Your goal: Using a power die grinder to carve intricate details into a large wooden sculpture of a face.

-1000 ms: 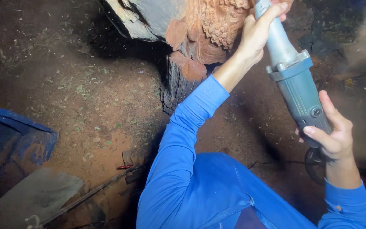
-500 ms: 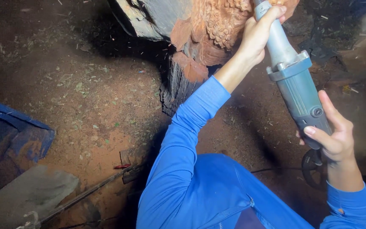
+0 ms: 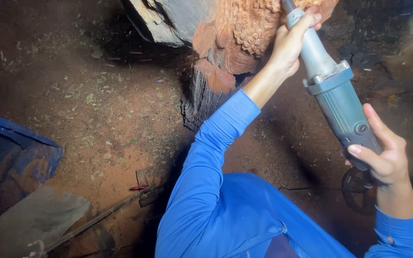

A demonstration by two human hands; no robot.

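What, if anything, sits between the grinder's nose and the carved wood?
Nothing visible. The left hand grips the grinder at its neck, the right hand its rear; the nose already meets the reddish carved wood, though the tip is hidden.

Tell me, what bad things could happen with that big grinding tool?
1. The left hand grips the die grinder close to its working tip, which touches the carved wood. A slip might bring fingers against the bit.
2. The tool is raised overhead toward the camera, so dust or chips may fall into the eyes.
3. The right hand holds only the rear end, so a kick could twist it loose.
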